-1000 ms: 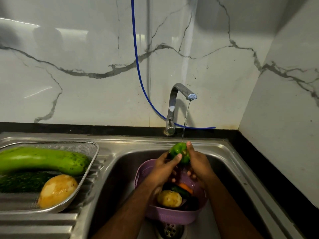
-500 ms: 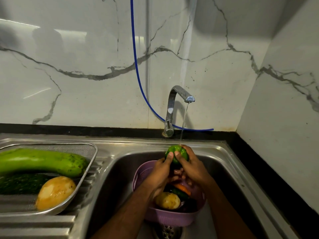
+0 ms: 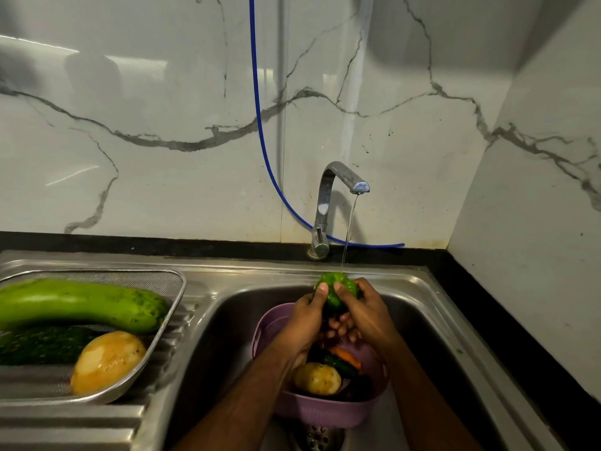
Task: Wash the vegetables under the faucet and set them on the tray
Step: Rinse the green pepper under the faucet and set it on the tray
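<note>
Green and glossy, the small round bell pepper sits under the thin stream from the curved chrome faucet, cupped between both hands above the purple plastic colander in the steel sink. Since a second ago both thumbs have slid together onto its near face. Left hand and right hand curl round it, thumbs side by side, fingers meeting beneath. Mesh steel tray holds washed vegetables left.
</note>
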